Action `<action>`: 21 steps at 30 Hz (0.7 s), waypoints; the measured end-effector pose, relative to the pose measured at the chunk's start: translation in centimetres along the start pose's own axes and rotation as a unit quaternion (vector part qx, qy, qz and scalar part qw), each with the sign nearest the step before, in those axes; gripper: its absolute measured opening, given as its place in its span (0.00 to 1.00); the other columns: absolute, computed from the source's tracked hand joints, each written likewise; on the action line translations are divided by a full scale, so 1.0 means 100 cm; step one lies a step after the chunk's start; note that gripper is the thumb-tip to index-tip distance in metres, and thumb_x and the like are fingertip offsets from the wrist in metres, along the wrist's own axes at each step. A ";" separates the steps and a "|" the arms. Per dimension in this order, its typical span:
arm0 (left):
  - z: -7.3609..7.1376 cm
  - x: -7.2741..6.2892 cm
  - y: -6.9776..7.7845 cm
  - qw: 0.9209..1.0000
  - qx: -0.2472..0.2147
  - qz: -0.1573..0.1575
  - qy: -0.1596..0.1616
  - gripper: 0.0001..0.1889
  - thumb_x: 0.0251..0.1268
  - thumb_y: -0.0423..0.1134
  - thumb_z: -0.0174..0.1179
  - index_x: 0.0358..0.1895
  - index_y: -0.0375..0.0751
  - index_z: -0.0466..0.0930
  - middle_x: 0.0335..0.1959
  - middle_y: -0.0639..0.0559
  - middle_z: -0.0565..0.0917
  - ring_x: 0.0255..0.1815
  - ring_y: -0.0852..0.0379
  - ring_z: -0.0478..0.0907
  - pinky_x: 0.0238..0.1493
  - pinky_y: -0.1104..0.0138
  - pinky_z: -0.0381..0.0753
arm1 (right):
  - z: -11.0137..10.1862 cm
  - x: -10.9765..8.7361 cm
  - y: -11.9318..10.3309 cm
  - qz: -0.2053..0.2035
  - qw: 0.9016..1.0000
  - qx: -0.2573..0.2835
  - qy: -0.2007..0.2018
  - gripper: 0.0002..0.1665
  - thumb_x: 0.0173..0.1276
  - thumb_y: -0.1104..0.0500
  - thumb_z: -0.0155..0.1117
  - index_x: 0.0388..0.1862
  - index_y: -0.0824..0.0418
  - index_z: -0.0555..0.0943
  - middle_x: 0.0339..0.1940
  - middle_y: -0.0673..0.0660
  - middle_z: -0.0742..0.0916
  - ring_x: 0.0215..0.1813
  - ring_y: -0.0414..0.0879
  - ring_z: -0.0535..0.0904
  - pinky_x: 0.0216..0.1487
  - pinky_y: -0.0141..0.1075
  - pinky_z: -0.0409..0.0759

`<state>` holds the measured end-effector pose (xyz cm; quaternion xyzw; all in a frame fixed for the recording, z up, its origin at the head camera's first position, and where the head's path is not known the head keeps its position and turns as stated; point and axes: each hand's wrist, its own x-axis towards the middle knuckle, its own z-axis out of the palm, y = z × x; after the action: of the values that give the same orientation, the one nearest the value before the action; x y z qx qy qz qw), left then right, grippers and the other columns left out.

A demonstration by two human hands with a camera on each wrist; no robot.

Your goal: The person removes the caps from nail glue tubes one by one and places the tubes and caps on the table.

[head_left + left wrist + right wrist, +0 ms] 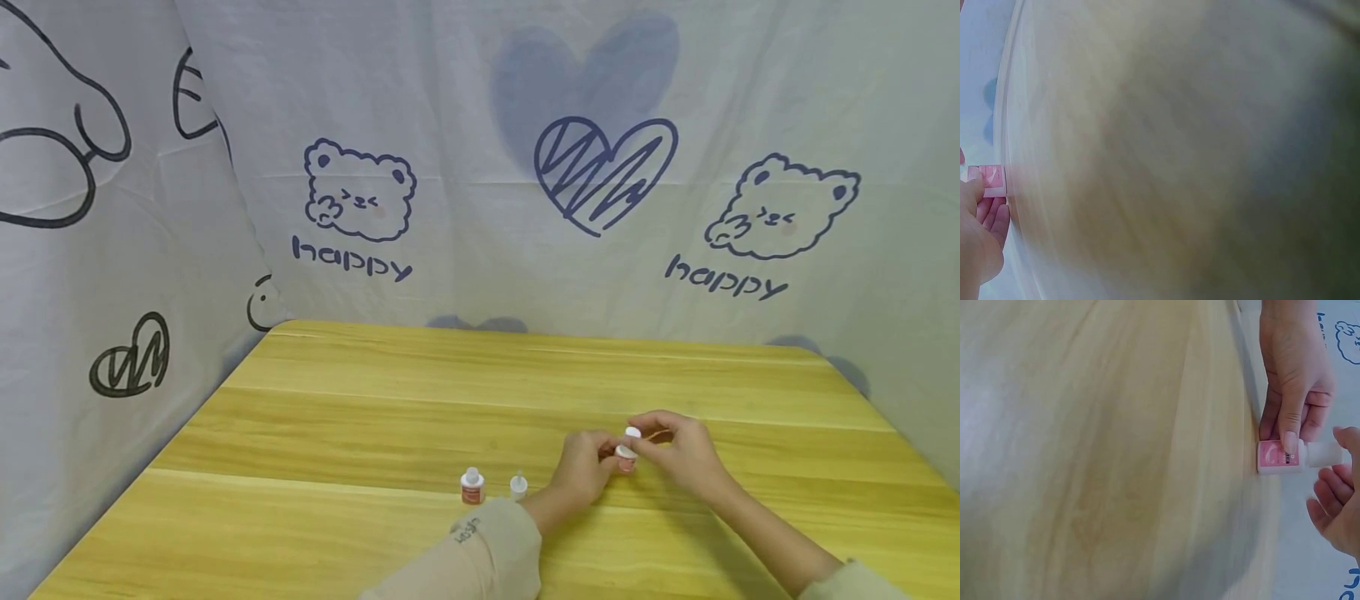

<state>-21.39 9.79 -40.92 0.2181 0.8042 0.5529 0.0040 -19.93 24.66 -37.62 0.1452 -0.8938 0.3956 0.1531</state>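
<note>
A small white bottle with a pink label [1279, 456] stands on the table between both hands. My left hand [581, 471] grips its body, thumb lying over the label in the right wrist view. Up at the bottle's white cap [633, 432], my right hand [690, 454] pinches with thumb and fingers. The cap sits on the bottle's neck and is partly covered by the fingers. In the left wrist view, the bottle [994, 178] shows at the far left edge in the left hand's fingers.
Left of the hands, a second white bottle with a red label [472, 490] stands upright on the wooden table [337, 400]. Beside it is a small white cap with a thin upright stem [518, 486], close to the left sleeve [498, 542]. A printed cloth [480, 250] hangs behind the table.
</note>
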 end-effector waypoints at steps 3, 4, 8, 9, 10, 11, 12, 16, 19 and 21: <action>0.000 0.000 0.000 1.000 -0.001 0.006 -0.001 0.07 0.54 0.28 0.62 0.36 0.30 0.84 0.33 0.45 0.87 0.33 0.66 0.82 0.33 0.84 0.76 | 0.001 0.000 0.000 0.001 1.000 -0.025 0.017 0.05 0.54 0.65 0.71 0.29 0.63 0.83 0.28 0.55 0.87 0.31 0.32 0.78 0.34 0.26 0.79; -0.001 0.000 0.000 1.000 0.001 0.009 -0.001 0.07 0.54 0.28 0.62 0.36 0.30 0.84 0.33 0.45 0.87 0.32 0.66 0.82 0.33 0.84 0.76 | 0.001 0.000 0.000 0.001 0.999 -0.032 0.022 0.04 0.53 0.65 0.71 0.28 0.62 0.83 0.27 0.54 0.87 0.31 0.33 0.78 0.33 0.26 0.79; -0.002 -0.001 0.001 1.000 0.014 0.018 0.000 0.07 0.54 0.29 0.63 0.36 0.31 0.84 0.33 0.46 0.87 0.33 0.66 0.82 0.33 0.84 0.76 | 0.001 0.001 0.000 -0.002 0.999 -0.048 0.024 0.03 0.54 0.65 0.70 0.27 0.61 0.83 0.26 0.53 0.87 0.30 0.36 0.80 0.33 0.26 0.79; -0.002 -0.001 0.001 1.000 0.018 0.020 0.001 0.07 0.54 0.29 0.63 0.36 0.31 0.84 0.33 0.46 0.87 0.33 0.66 0.82 0.33 0.83 0.76 | 0.001 0.001 0.000 -0.004 0.998 -0.050 0.023 0.03 0.54 0.66 0.70 0.27 0.61 0.83 0.26 0.53 0.87 0.31 0.37 0.80 0.34 0.26 0.80; -0.002 -0.001 0.001 1.000 0.021 0.023 0.001 0.07 0.54 0.29 0.63 0.36 0.31 0.84 0.33 0.46 0.87 0.33 0.66 0.82 0.33 0.83 0.76 | 0.001 0.001 -0.001 -0.006 0.998 -0.052 0.021 0.03 0.55 0.66 0.70 0.27 0.61 0.83 0.27 0.53 0.87 0.31 0.38 0.81 0.34 0.27 0.80; -0.002 -0.001 0.002 0.999 0.022 0.023 0.000 0.07 0.54 0.29 0.63 0.36 0.31 0.84 0.33 0.46 0.87 0.33 0.66 0.82 0.33 0.83 0.76 | 0.000 0.001 -0.001 -0.006 0.998 -0.053 0.018 0.03 0.55 0.66 0.70 0.28 0.62 0.83 0.27 0.54 0.87 0.31 0.39 0.81 0.34 0.27 0.80; -0.002 -0.001 0.002 0.999 0.022 0.023 0.000 0.07 0.54 0.30 0.63 0.36 0.31 0.84 0.33 0.46 0.88 0.33 0.66 0.82 0.33 0.84 0.76 | 0.000 0.001 -0.001 -0.005 0.999 -0.052 0.015 0.03 0.55 0.66 0.70 0.28 0.62 0.83 0.28 0.54 0.88 0.32 0.40 0.82 0.34 0.27 0.80; -0.002 -0.001 0.002 1.000 0.021 0.020 0.000 0.07 0.54 0.29 0.63 0.36 0.31 0.84 0.33 0.46 0.88 0.33 0.67 0.82 0.33 0.84 0.76 | -0.003 0.001 -0.003 -0.002 0.999 -0.042 0.000 0.04 0.55 0.66 0.69 0.31 0.63 0.84 0.30 0.55 0.88 0.33 0.41 0.82 0.35 0.27 0.80; -0.002 0.000 0.003 1.000 0.022 0.014 0.000 0.06 0.54 0.30 0.63 0.35 0.32 0.84 0.32 0.47 0.88 0.31 0.68 0.80 0.32 0.84 0.75 | -0.004 0.000 -0.003 -0.008 0.999 -0.033 -0.007 0.05 0.55 0.66 0.69 0.32 0.64 0.84 0.31 0.56 0.88 0.33 0.39 0.82 0.34 0.28 0.81; -0.001 0.000 0.003 1.000 0.022 0.011 0.000 0.06 0.54 0.30 0.63 0.35 0.31 0.84 0.32 0.47 0.88 0.30 0.69 0.79 0.31 0.84 0.75 | -0.004 0.000 -0.003 -0.015 0.999 -0.029 -0.010 0.05 0.56 0.67 0.68 0.33 0.64 0.84 0.31 0.57 0.88 0.33 0.38 0.81 0.34 0.28 0.81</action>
<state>-21.30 9.75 -40.57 0.2273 0.8135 0.5353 -0.0065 -19.73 24.79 -37.17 0.1579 -0.9041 0.3658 0.1546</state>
